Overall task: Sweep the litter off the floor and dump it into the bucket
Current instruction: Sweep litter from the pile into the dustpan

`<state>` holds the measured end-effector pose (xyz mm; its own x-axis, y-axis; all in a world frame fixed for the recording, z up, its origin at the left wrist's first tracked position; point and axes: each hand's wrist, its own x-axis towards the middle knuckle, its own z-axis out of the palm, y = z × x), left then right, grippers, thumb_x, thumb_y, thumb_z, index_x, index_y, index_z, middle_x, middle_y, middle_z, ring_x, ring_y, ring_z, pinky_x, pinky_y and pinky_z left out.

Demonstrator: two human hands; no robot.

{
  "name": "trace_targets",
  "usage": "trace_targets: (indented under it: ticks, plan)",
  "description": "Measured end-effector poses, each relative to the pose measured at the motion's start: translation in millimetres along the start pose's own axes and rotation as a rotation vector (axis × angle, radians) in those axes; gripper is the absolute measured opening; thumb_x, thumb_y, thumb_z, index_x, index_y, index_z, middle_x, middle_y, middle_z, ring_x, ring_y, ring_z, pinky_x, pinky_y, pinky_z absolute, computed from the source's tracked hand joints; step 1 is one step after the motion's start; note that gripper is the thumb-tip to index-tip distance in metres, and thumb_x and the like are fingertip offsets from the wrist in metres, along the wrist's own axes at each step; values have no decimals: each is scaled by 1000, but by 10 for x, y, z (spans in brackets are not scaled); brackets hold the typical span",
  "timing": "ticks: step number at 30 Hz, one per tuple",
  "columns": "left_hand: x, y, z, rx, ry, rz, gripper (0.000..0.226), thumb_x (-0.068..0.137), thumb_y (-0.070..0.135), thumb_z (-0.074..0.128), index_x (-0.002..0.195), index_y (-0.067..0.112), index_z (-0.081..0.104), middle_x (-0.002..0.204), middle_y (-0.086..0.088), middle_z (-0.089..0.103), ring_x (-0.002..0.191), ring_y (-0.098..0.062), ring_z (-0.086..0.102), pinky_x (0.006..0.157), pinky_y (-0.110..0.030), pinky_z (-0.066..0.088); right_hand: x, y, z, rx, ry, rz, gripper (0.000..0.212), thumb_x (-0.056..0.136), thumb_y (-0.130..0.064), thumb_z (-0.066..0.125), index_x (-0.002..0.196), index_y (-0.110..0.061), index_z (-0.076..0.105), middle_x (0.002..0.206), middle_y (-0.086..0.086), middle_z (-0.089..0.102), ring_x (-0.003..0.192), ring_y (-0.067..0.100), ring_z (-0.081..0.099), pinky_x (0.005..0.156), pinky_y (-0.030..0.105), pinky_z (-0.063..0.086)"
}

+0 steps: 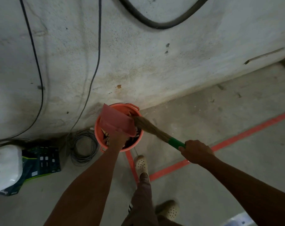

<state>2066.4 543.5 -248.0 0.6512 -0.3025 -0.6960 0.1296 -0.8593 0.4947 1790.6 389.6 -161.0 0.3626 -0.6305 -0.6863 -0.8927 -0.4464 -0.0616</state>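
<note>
Left grip point(117, 139): I am clutching the pink dustpan point(115, 119), tilted over the orange bucket point(97, 129) at 12 o'clock. Right grip point(196, 151): I am holding the grass broom point(148, 126) by its green handle, bristles reaching in from 4 o'clock. Litter point(106, 137) is lying inside the bucket.

The orange bucket point(97, 130) stands at the foot of the wall point(138, 62). Over its mouth the left hand point(117, 139) holds a pink dustpan point(115, 120) tipped steeply. To the bucket's right, the right hand point(195, 150) grips a grass broom point(149, 127) by its green handle point(175, 142), with the bristle tip against the dustpan. Litter point(106, 137) shows inside the bucket. A grey cable coil point(84, 148) lies just left of it.
</note>
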Motion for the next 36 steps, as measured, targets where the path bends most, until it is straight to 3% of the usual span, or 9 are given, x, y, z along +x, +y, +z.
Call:
trace_targets:
  ticks: [6,10,12,15,17,22,27,32,36]
  plan:
    - [-363,-103,200,284,-36,48,53,92,47,65,111,-2,59,78,-8,57,76,-27,63,67,-33,49,-411,393,284,242,-8,20,43,101,-52,46,104,-13,62,81,5,65,65,17,63,65,33,59]
    - [-693,-140,400,-60,-33,-28,34,93,13,68,123,-1,58,95,-9,60,81,-24,63,73,-36,59,-670,516,401,353,36,16,41,102,-51,47,100,-12,61,80,5,65,66,18,64,63,32,57]
    - [-817,-120,481,36,10,7,34,105,25,51,125,-2,57,85,-11,60,69,-21,55,59,-32,47,-786,589,441,367,47,26,41,102,-51,47,99,-12,61,80,5,65,66,18,65,64,32,58]
    - [-1059,-23,535,106,40,74,45,109,37,35,111,0,60,76,-11,56,70,-27,56,63,-33,39,-952,762,504,384,43,69,40,101,-49,47,97,-12,61,77,4,65,64,16,65,61,30,58]
    - [-1141,41,582,131,56,109,47,107,42,40,103,1,62,84,-14,63,85,-35,64,67,-34,41,-1056,901,551,412,38,112,38,101,-48,48,96,-13,61,76,3,66,62,15,66,60,29,57]
    - [-1218,181,919,156,-28,184,49,90,41,70,118,3,62,109,-14,68,93,-34,64,74,-39,49,-1215,1294,717,533,10,278,39,100,-48,47,100,-12,62,79,3,67,62,16,68,57,28,57]
    - [-1202,278,1496,182,-144,233,48,86,33,77,122,8,58,109,-12,66,89,-34,63,65,-32,45,-1220,1644,1091,707,-47,462,38,103,-47,46,107,-11,57,83,6,66,62,16,66,51,26,54]
    - [-900,154,2131,386,-259,214,33,94,35,62,92,2,59,66,-10,58,51,-28,57,44,-34,47,-1094,1876,1703,873,-138,628,39,105,-45,46,115,-8,56,88,6,65,65,14,64,54,26,53]
    - [-621,-29,2656,480,-321,262,33,97,34,56,76,8,55,60,-11,57,46,-25,54,43,-25,38,-848,2014,2252,920,-159,711,36,103,-46,47,109,-12,57,88,5,66,70,16,67,62,29,59]
